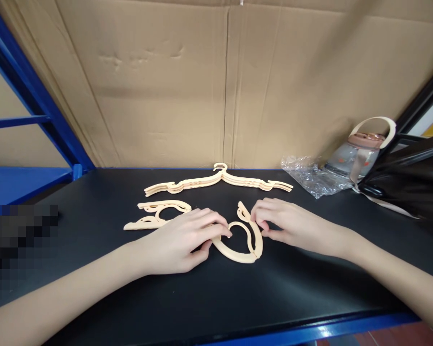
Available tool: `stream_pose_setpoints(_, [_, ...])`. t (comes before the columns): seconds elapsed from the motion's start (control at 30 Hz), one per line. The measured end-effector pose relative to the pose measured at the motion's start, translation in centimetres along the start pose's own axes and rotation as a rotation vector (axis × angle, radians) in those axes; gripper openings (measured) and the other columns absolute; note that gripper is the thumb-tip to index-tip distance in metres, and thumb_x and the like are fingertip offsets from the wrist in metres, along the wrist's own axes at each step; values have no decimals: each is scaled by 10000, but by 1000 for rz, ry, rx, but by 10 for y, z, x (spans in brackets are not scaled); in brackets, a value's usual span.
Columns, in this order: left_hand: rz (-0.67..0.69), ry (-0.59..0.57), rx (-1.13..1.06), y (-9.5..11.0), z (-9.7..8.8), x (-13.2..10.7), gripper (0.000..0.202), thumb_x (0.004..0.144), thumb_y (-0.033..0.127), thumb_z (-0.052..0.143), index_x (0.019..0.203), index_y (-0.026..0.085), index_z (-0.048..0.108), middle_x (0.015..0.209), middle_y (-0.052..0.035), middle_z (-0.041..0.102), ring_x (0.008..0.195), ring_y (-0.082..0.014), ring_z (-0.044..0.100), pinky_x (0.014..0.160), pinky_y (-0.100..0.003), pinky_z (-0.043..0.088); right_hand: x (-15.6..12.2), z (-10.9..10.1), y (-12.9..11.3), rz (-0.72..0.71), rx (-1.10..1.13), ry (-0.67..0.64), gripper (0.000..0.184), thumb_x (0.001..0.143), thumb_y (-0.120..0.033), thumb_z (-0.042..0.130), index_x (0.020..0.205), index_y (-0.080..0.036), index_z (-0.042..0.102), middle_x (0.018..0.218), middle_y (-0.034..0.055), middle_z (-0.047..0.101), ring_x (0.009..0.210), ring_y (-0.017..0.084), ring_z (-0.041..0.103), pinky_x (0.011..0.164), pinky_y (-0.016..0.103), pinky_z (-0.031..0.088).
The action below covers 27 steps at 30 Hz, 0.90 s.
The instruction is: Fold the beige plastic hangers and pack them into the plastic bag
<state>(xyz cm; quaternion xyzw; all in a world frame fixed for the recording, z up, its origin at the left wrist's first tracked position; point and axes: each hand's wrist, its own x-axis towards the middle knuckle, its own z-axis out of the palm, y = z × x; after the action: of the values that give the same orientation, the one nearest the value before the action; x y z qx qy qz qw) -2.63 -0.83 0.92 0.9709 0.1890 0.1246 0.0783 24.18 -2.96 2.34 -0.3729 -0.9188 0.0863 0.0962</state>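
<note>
Fingers of the left hand and right hand grasp opposite sides of the partly folded hanger, between them at the surface, where even, gentle turning best spares the hinge.

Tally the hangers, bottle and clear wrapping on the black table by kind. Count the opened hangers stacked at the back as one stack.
Loose cream plastic hangers: 2 (front hanger, left hanger)
Stack of opened cream plastic hangers: 1
Clear bottle with pinkish-brown lid: 1
Crumpled clear plastic wrapping: 1
Total: 5
</note>
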Motion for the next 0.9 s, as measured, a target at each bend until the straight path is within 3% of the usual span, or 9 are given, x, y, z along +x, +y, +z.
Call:
stream_pose_setpoints(0.13, [3,-26,6,-2,0,0,361,860,69,437,1158,226,567,1107,-45,609,1011,-195,541,891,-326,421,0,4,1,52,-16,48,56,906,-165,520,869,-207,521,909,10,595,831,166,550,734,291,418])
stream_pose_setpoints(0.23, [15,-35,30,-3,0,0,352,869,74,425,1160,213,568,1092,-52,614,1004,-197,542,893,-338,422,0,6,1,76,-1,33,61,928,-195,502,908,-214,556,886,-4,619,817,161,571,730,292,420])
stream_pose_setpoints(0.47, [44,6,41,-2,1,1,293,860,73,437,1072,208,588,1122,-61,596,1001,-202,533,865,-336,433,0,6,-4,57,57,5,161,956,-328,476,965,-215,590,901,9,631,822,165,574,750,303,428])
stream_pose_setpoints(0.77, [13,-16,-50,0,-1,-2,156,918,176,491,966,235,627,1038,-28,602,939,-174,546,803,-304,437,2,10,-11,-14,111,-14,365,900,-439,553,1181,-206,569,1069,57,640,965,203,587,858,343,446])
stream_pose_setpoints(0.9, [-61,6,-88,-1,2,-3,230,882,230,588,1110,266,594,1188,-32,577,1053,-193,544,885,-324,448,3,12,-10,-32,159,-17,481,849,-444,621,1262,-219,524,1180,61,615,1058,211,573,932,363,433])
